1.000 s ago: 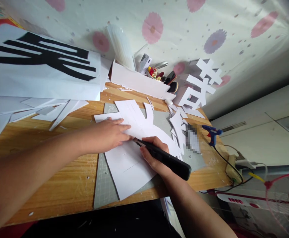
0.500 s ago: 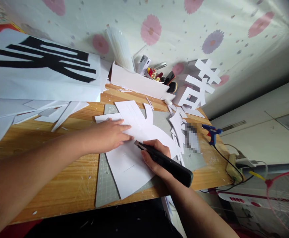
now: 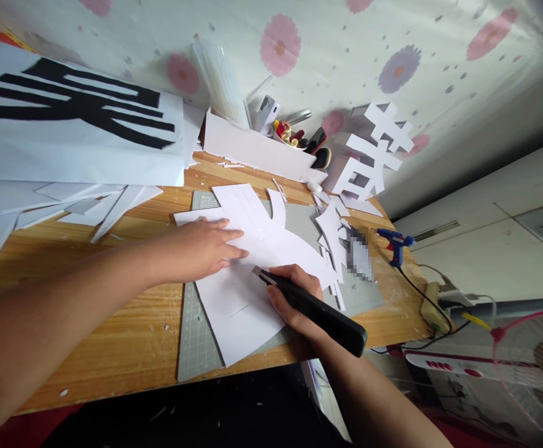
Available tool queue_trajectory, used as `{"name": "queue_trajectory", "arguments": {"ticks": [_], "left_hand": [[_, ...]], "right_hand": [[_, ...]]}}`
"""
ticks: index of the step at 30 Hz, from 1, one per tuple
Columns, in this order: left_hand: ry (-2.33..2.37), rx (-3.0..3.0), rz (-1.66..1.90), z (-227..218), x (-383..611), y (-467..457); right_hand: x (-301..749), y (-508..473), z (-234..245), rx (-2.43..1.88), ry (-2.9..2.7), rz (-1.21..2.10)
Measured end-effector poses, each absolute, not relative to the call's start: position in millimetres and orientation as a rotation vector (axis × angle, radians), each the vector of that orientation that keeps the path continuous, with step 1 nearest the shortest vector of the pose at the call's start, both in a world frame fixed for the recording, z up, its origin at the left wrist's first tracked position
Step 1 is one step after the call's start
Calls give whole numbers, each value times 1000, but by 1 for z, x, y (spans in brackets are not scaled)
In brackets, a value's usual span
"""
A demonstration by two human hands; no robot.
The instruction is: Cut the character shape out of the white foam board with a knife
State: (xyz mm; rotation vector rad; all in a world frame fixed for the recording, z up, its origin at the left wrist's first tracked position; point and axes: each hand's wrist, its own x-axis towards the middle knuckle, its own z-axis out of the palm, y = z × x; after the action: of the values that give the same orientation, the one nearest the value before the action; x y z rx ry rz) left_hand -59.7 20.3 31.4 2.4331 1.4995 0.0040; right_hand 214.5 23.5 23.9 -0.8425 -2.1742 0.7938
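My left hand (image 3: 206, 247) lies flat with fingers stretched out, pressing down a white foam sheet (image 3: 243, 311) that rests on a grey cutting mat (image 3: 196, 348). My right hand (image 3: 294, 297) is closed round a black utility knife (image 3: 318, 308). The knife's tip touches the sheet just right of my left fingertips. Cut lines show in the sheet below the blade.
The wooden table (image 3: 112, 336) holds a sheet with black strokes (image 3: 75, 124) at left, white offcuts (image 3: 331, 233), a cut-out white character (image 3: 374, 155), a box of tools (image 3: 299, 140) and a blue glue gun (image 3: 395, 242). A fan (image 3: 532, 367) stands at lower right.
My right hand has drawn the knife a little toward me and rightward along the sheet. My left hand stays pressed in place.
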Motion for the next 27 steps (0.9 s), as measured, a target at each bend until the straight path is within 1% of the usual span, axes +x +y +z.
{"name": "queue_trajectory", "arguments": {"ticks": [9,18,22,27], "left_hand": [[1524,2454,-73,35,-57,21],[1497,2419,16,30,-61,22],[1512,2412,-54,34,-60,23],[1519,2449,-56,34,-60,23]], "right_hand": [[223,19,25,-855,-2214,771],[234,12,25,-893,-2259,721],[238,10,27,-842,-2262,720],[244,8,28,-792,-2281,718]]}}
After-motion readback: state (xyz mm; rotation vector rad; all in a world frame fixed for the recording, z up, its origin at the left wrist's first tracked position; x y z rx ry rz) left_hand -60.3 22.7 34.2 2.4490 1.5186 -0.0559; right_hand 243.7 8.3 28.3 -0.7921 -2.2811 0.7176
